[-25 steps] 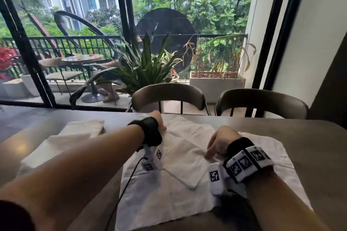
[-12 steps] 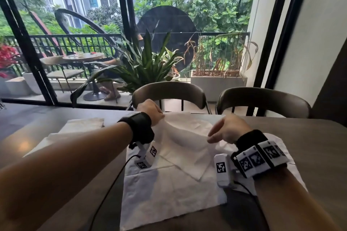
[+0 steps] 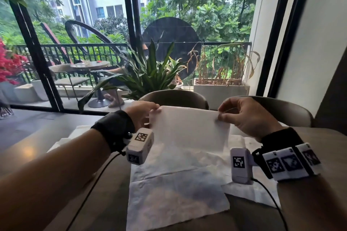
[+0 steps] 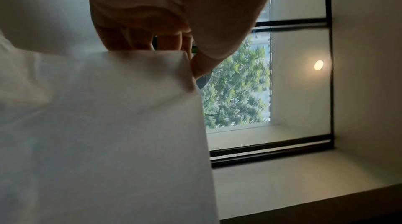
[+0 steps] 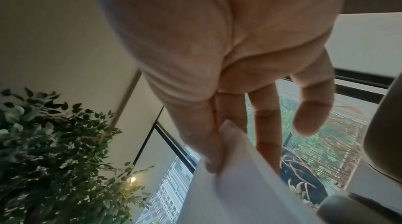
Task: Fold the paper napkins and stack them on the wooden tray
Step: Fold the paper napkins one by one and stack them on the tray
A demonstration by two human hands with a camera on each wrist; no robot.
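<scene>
A white paper napkin hangs upright above the table, held by its two top corners. My left hand pinches the top left corner, and my right hand pinches the top right one. In the left wrist view the napkin fills the lower left, with my thumb and fingers on its edge. The right wrist view shows my thumb and forefinger clamped on the napkin. Several unfolded napkins lie flat on the table below. The wooden tray is hidden under napkins at the left.
The dark wooden table runs across the view. Two rounded chairs stand at its far side, before a large window with a leafy plant. Cables run from both wrist cameras along the table.
Both hands took the napkin by its far corners and lifted it off the spread napkins; it now hangs upright in the air between them.
</scene>
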